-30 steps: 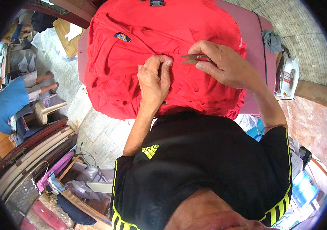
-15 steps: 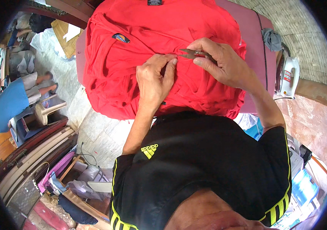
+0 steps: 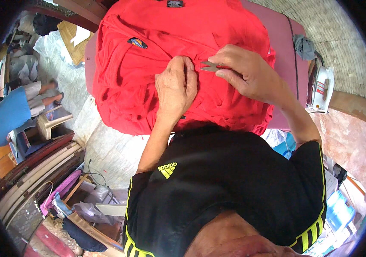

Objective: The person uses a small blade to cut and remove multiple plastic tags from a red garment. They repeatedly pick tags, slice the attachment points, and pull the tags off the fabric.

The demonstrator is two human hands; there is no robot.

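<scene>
A heap of red garments (image 3: 217,25) lies before me, with a dark oval patch (image 3: 137,42) on one and a black neck label (image 3: 175,4) at the far end. My left hand (image 3: 175,88) is over the near middle of the cloth, its fingers curled and pressed together; whatever is between the fingertips is hidden. My right hand (image 3: 247,73) grips a pair of thread snips (image 3: 211,66) with red on the grip. The blades point left, slightly parted, a short way from my left fingertips. Most of the snips' handle is covered by my fingers.
Under the garments is a mauve padded board (image 3: 283,34). A white iron (image 3: 322,90) stands at its right edge, near a grey rag (image 3: 304,46). At left, a person in blue (image 3: 9,113) is near a beige plastic stool (image 3: 52,124). Stacked boards (image 3: 41,171) lean at lower left.
My left hand has drawn back from the snips, its fingers now more curled and raised. My right hand has shifted slightly down, still gripping the snips, whose blades have tilted a little.
</scene>
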